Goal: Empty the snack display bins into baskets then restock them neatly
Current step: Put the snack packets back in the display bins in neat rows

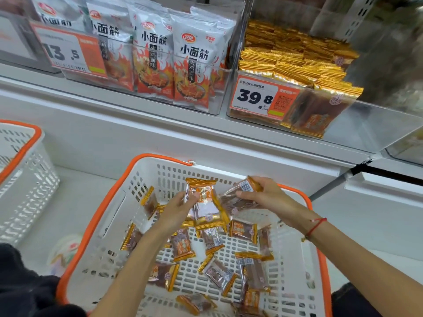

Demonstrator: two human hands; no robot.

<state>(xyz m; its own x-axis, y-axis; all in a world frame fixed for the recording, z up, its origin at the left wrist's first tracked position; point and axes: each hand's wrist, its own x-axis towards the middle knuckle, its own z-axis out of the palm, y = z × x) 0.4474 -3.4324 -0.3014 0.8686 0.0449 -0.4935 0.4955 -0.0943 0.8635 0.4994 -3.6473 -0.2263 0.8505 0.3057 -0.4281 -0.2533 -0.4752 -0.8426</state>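
Both of the person's hands are working over the white basket [295, 266] with the orange rim. The left hand [177, 208] is curling its fingers around a small stack of gold-edged snack packets [204, 202], thumb lying across the top one. The right hand [266, 196] is pinching another packet [238, 195] between thumb and fingers, barcode side showing, just beside the stack. More loose packets [214, 266] are lying scattered on the basket floor beneath. Up on the shelf, the clear display bin [357, 120] tagged 39.8 is holding packed rows of the same gold packets, next to a bin of silver flame-printed bags [190, 72]. A second basket [25, 177] is sitting off to the left.
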